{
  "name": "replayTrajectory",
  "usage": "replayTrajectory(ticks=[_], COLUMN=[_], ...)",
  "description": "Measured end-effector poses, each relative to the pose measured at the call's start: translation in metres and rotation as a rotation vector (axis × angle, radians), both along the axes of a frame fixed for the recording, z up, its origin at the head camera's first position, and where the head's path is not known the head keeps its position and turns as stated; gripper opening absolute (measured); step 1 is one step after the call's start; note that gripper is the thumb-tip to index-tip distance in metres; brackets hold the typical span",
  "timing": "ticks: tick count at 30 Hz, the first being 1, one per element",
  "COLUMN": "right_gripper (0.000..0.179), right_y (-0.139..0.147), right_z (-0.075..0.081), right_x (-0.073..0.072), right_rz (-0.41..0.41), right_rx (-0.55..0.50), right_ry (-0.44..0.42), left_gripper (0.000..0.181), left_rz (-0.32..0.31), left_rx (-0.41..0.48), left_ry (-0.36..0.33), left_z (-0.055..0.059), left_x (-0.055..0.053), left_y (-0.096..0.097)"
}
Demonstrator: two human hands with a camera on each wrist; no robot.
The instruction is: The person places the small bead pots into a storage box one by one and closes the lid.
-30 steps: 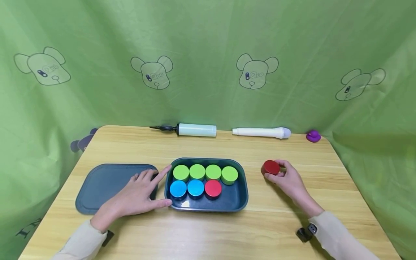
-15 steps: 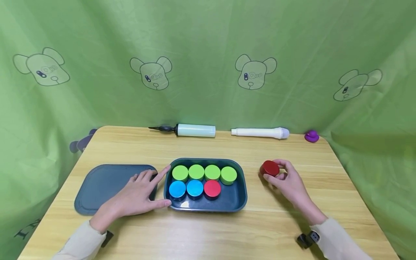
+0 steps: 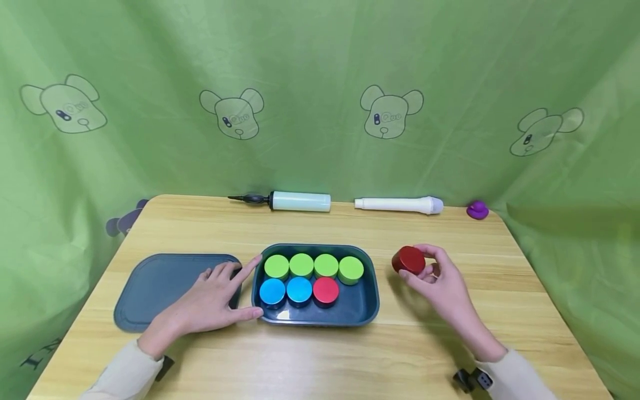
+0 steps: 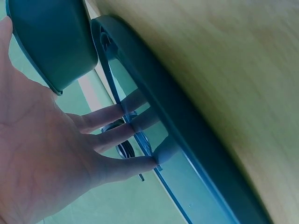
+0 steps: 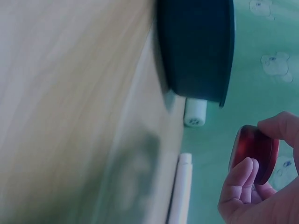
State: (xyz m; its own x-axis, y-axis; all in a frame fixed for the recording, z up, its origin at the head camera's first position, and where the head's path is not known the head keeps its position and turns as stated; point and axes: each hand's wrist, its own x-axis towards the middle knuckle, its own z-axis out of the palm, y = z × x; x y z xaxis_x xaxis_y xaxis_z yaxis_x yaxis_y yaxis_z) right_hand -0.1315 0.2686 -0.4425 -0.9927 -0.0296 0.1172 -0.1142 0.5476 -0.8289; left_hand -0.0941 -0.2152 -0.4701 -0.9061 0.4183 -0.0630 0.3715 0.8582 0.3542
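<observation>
My right hand pinches a small round red tin between thumb and fingers, above the table to the right of the box. In the right wrist view the tin is tilted and off the tabletop. My left hand lies spread, its thumb and index finger at the left wall of the dark blue box; the other fingertips touch the flat dark lid, as the left wrist view shows. Inside the box stand several green tins in the back row, with two blue tins and one red tin in front.
Along the table's back edge lie a hand pump, a white microphone-shaped stick and a purple rubber duck. A green curtain hangs behind the wooden table.
My right hand has lifted the red tin slightly and carried it a little left toward the box. The left hand keeps its place, and the tins in the box have not moved.
</observation>
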Motion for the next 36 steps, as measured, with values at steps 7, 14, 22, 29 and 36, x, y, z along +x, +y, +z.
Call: replayTrajectory(ticks=[7,14,22,29,36], right_gripper=[0.059,0.058,0.06,0.049,0.047], right_y=[-0.021,-0.042,-0.058,-0.069,-0.074], right_z=[0.009,0.007,-0.001,-0.009,-0.015], right_x=[0.012,0.017,0.022,0.025,0.025], right_rz=[0.064,0.13,0.186,0.221,0.244], right_rx=[-0.036,-0.061,-0.022,0.08,0.235], right_ry=[0.042,0.0,-0.006,0.069,0.133], left_gripper=[0.105,0.105,0.104,0.104,0.104], left_rz=[-0.005,0.0,-0.001,-0.003,-0.008], left_rx=[0.005,0.013,0.007,0.009,0.007], left_ry=[0.002,0.004,0.013,0.016,0.03], left_z=[0.004,0.003,-0.001,-0.002,0.0], left_x=[0.001,0.001,0.0,0.0,0.001], left_y=[0.001,-0.001,0.0,-0.001,-0.001])
